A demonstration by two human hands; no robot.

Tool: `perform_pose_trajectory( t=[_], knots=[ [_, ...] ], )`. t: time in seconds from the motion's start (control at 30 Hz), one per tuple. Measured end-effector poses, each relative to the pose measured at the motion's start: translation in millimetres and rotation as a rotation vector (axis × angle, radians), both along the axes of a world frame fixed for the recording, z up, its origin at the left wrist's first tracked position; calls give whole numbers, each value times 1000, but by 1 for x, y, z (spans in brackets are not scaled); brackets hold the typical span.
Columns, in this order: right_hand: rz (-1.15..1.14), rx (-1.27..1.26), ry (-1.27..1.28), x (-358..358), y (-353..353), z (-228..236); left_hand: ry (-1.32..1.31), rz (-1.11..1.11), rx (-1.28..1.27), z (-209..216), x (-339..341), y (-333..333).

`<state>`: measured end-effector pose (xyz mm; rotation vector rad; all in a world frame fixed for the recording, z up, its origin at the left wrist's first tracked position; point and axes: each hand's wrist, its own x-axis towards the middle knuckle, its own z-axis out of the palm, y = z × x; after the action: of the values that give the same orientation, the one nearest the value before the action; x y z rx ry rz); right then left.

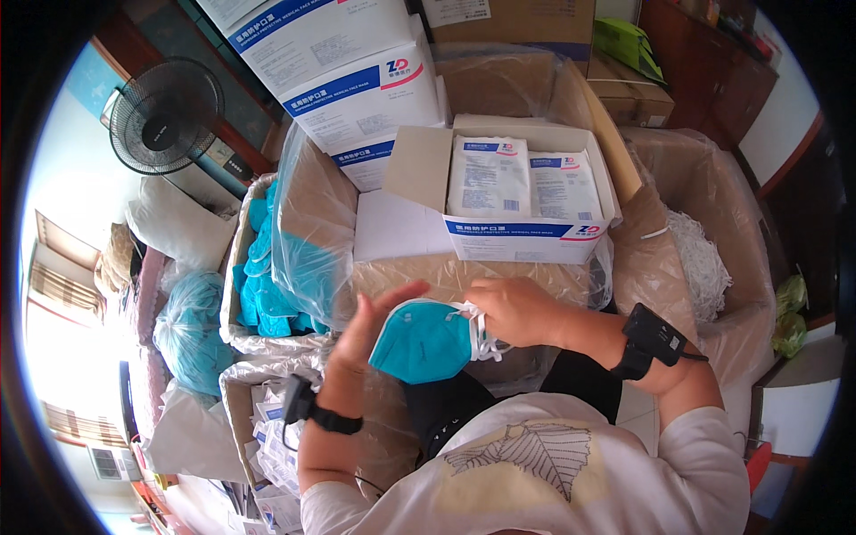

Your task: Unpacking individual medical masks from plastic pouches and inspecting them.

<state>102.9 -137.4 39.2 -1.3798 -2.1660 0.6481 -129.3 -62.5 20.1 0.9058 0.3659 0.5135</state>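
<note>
A turquoise folded face mask (pixel 424 341) with white edging hangs in front of my body, over my lap. My right hand (pixel 515 310) is closed on its right end, where a bunch of white straps (pixel 486 337) dangles below the fingers. Along the mask's left edge is my left hand (pixel 374 323), fingers stretched out toward the upper right and thumb raised. Its palm faces the mask; whether it touches the edge I cannot tell. Just beyond my hands stands an open white-and-blue box (pixel 526 242) holding white packets (pixel 489 178) on end.
Stacked white-and-blue boxes (pixel 357 98) rise behind on the left. At left are a plastic-lined carton of turquoise masks (pixel 263 285) and, nearer, one of small packets (pixel 272 437). White straps (pixel 700 263) fill a carton at right. A fan (pixel 167 116) stands far left.
</note>
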Motion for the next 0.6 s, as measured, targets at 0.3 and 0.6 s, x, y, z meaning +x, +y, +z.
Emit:
perform_pose_trajectory(
  t=[0.3, 0.6],
  knots=[
    [25, -59, 177, -9, -11, -8, 901, -40, 1282, 40, 34, -9],
    [82, -537, 522, 3, -77, -11, 1112, 113, 1642, -39, -29, 30]
  ],
)
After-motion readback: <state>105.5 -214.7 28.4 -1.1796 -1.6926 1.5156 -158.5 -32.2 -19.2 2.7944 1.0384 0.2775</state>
